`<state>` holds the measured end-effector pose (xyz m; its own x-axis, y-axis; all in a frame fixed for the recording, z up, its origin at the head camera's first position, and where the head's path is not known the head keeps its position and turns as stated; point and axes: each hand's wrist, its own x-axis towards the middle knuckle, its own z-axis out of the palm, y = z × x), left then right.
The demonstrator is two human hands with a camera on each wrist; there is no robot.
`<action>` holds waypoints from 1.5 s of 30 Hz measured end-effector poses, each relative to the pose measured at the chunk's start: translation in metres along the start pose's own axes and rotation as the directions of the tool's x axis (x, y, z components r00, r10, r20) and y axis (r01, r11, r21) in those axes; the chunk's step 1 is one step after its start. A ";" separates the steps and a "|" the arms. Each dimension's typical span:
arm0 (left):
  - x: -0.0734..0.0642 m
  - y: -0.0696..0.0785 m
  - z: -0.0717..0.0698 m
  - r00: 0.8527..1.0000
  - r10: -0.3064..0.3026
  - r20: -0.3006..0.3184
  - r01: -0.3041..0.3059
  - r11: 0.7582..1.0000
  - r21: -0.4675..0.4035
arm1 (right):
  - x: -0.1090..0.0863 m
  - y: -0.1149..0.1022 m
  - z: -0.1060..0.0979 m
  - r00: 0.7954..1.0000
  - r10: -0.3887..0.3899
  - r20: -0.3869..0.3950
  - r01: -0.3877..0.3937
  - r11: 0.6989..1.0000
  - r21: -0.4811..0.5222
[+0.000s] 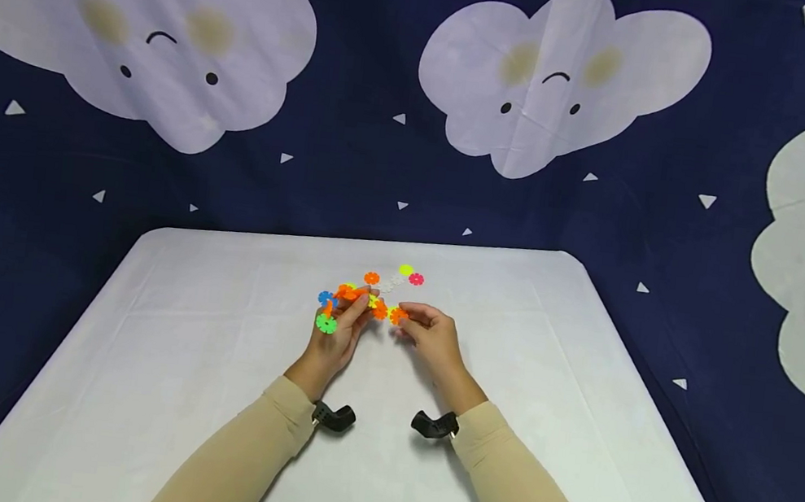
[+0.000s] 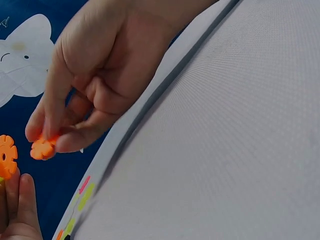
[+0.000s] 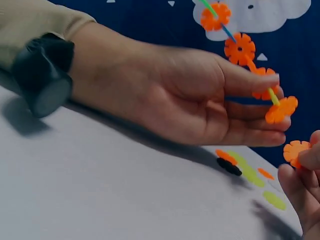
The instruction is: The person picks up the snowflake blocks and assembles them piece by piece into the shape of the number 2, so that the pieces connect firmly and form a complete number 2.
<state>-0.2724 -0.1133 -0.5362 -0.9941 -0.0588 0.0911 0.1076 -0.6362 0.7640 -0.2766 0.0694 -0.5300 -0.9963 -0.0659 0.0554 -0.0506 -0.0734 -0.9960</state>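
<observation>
My left hand (image 1: 335, 342) holds a chain of flower-shaped plastic snowflake discs (image 3: 239, 49) between thumb and fingers. Most of the chain is orange; a blue disc (image 1: 325, 298) and a green disc (image 1: 326, 323) hang on the wrist side. Facing it, my right hand (image 1: 439, 345) pinches an orange snowflake disc (image 2: 43, 149) between thumb and fingertips. In the right wrist view this orange disc (image 3: 296, 151) is apart from the chain's near end, with a small gap between. The right fingers cover part of the disc.
Loose snowflake discs lie on the white table (image 1: 535, 461) beyond the hands: an orange disc (image 1: 371, 278), a yellow disc (image 1: 406, 269), a pink disc (image 1: 417, 279) and several white discs (image 1: 391, 284). A dark blue cloth with clouds hangs behind the table. Black wrist cameras (image 1: 335, 418) sit at both cuffs.
</observation>
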 end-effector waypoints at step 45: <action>-0.014 0.018 0.013 0.996 0.049 0.070 -0.053 0.997 0.063 | -0.027 -0.001 0.025 0.990 0.142 -0.005 -0.119 0.848 0.517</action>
<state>-0.2563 -0.1145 -0.5154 -0.9843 -0.0353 0.1729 0.1609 -0.5823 0.7969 -0.2477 0.0464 -0.5288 -0.9937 -0.0711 -0.0872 0.1122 -0.5687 -0.8149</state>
